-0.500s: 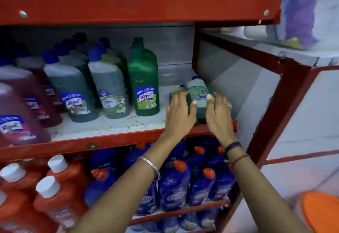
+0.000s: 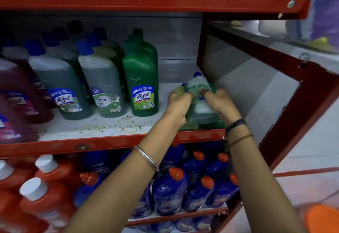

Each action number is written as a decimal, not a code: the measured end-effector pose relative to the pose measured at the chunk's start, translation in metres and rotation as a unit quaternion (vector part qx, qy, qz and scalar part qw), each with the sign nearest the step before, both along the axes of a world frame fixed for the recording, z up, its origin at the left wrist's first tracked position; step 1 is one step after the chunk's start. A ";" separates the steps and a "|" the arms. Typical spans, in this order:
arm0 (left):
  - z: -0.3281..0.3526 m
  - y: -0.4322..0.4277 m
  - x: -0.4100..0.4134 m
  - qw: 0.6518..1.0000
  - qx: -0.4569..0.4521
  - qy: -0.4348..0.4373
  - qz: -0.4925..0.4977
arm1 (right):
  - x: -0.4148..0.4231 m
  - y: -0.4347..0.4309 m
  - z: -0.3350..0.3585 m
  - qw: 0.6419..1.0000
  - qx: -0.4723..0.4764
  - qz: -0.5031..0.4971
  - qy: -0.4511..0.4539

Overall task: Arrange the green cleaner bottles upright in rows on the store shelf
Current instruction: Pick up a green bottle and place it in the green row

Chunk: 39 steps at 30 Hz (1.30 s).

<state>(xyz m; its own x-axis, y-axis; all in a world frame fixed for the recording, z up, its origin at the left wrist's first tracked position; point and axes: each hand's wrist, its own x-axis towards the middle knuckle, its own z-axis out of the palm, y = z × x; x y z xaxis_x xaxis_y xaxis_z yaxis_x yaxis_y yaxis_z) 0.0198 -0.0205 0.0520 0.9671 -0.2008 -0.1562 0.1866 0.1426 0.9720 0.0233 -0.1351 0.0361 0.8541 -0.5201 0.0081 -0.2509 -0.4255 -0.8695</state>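
Both hands clasp one small pale-green cleaner bottle [image 2: 199, 102] with a blue cap, the left hand [image 2: 177, 107] on its left side, the right hand [image 2: 220, 104] on its right; it tilts at the right end of the red-edged store shelf [image 2: 110, 141], over other green bottles lying there. Just left stands an upright green Lizol bottle [image 2: 141, 84], then rows of blue-capped bottles [image 2: 102, 82]

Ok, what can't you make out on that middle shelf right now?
- Head view: the small bottles at the right end are motion-blurred, and the left hand and right hand cover them: count unclear.
- Dark red bottles at the left edge: blurred, cut off.
- Rear rows: hidden behind front bottles.
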 end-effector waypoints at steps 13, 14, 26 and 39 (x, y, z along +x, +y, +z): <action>-0.013 0.124 -0.021 0.993 0.046 -0.059 -0.091 | -0.061 0.116 -0.014 0.935 0.275 0.066 -0.213; -0.013 0.138 -0.023 0.992 0.050 -0.076 -0.089 | -0.063 0.129 -0.015 0.934 0.266 0.074 -0.225; -0.018 0.296 -0.009 0.947 0.191 -0.253 0.061 | -0.024 0.274 -0.012 0.933 0.088 0.239 -0.253; -0.059 0.340 0.032 0.917 0.238 -0.297 0.123 | 0.025 0.323 -0.040 0.946 0.036 0.217 -0.237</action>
